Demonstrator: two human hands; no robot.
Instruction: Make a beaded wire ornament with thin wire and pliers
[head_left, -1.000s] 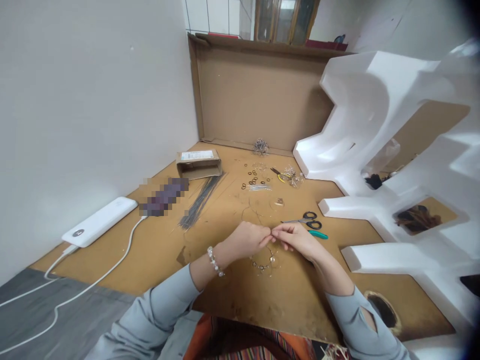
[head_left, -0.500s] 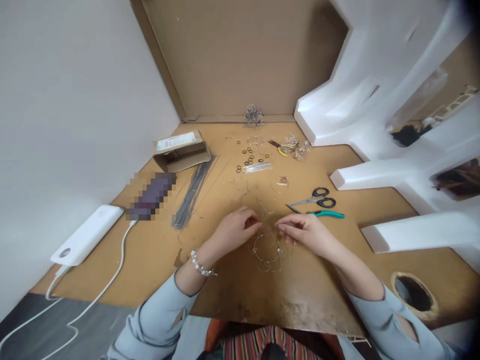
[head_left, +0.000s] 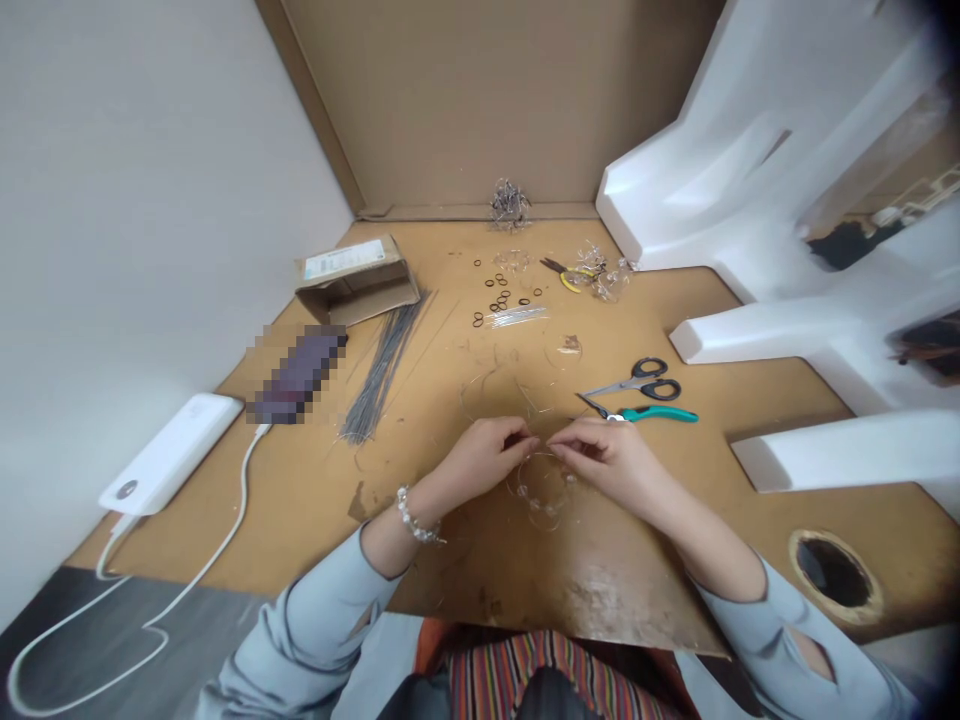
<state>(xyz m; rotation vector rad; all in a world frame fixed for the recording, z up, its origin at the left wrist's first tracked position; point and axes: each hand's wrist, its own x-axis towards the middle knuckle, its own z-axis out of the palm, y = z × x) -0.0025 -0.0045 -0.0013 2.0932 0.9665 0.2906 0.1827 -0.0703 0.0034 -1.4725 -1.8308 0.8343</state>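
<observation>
A thin wire ring [head_left: 541, 508] with clear beads along it hangs blurred between my hands, just above the table. My left hand [head_left: 487, 457], with a beaded bracelet [head_left: 414, 520] on the wrist, pinches the ring's upper left side between thumb and forefinger. From the other side my right hand [head_left: 606, 458] pinches the wire too, its fingertips almost touching the left ones. The exact wire ends are too fine to make out. Loose bent wires [head_left: 517, 395] lie just beyond my fingers. Teal-handled pliers [head_left: 652, 413] rest right of my right hand, below black-handled scissors [head_left: 645, 381].
Grey wires [head_left: 384, 375] lie in a bundle by an open cardboard box [head_left: 356, 280]. Farther back are small dark rings [head_left: 501, 300], yellow-handled pliers [head_left: 568, 276] and a wire tangle [head_left: 510, 205]. A phone [head_left: 300, 375] and white power bank [head_left: 172, 453] lie left; white foam [head_left: 750, 335] stands right.
My hands have drawn closer together, the left one shifting right. The beaded ring has swung and tilted between them. The whole view has shifted slightly.
</observation>
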